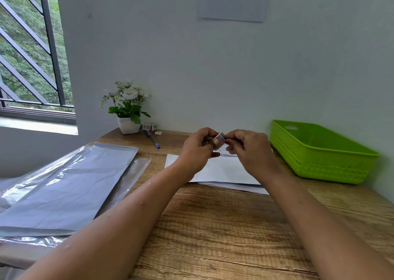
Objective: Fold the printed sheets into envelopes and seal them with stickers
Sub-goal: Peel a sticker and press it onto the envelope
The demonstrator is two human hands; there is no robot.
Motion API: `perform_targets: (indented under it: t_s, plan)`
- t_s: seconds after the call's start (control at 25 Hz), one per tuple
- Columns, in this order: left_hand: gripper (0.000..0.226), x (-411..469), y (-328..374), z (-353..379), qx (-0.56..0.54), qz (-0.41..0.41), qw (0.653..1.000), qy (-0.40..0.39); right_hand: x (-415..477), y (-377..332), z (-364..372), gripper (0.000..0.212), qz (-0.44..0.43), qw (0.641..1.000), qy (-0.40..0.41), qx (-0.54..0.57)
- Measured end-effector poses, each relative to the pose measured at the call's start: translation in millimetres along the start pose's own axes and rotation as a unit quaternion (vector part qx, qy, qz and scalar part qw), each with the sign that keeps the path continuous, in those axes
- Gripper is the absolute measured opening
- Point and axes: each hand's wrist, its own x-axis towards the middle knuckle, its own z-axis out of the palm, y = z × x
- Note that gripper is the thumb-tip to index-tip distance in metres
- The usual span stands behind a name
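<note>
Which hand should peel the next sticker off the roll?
Right, probably. The right hand has its fingertips pinched at the edge of the sticker roll, while the left hand grips the roll itself, steadying it above the folded sheet.

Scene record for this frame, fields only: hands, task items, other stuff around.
left: left hand holds sticker roll
right: right hand pinches the roll's edge
sheet: folded sheet lies flat below both hands
basket: green basket at right
other: pen, flower pot, grey bags at left
</note>
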Motion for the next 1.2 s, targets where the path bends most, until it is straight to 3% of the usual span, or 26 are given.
perform_targets:
  t_s: [0.56, 1.2]
  plan:
    - [0.012, 0.3, -1.4, 2.0, -0.002, -0.018, 1.000, 0.002, -0.9, 1.4, 3.0, 0.018, -0.034, 0.997, -0.016, -0.061]
    - [0.008, 2.8, -5.6, 1.0, -0.005, -0.027, 0.999, 0.020, 0.7, 4.9, 9.2, 0.016, -0.017, 0.999, -0.010, -0.041]
